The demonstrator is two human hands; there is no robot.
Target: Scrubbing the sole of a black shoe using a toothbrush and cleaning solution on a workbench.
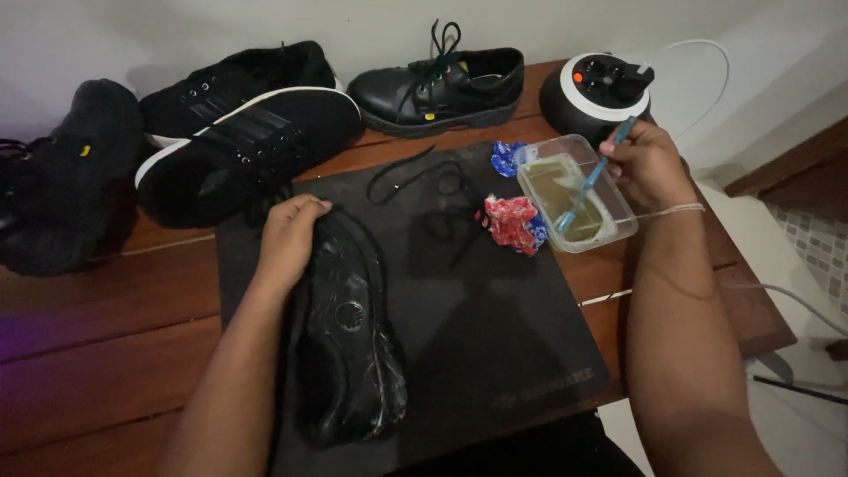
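My left hand (290,240) grips the upper edge of a wet black shoe (349,340) that lies on its side on a black mat (495,336). My right hand (652,163) holds a blue toothbrush (590,181) by its handle, the head dipped into murky water in a clear plastic container (618,231) at the mat's far right corner. Beside the container lies a crumpled red and blue cloth (514,223). Loose black laces (433,181) rest on the mat behind it.
Along the wall stand several black shoes: a boot (62,177), two sneakers with white soles (243,132) and a lace-up shoe (442,88). A round black and white device (594,93) with a white cable sits at the back right. The wooden table edge (760,318) drops off on the right.
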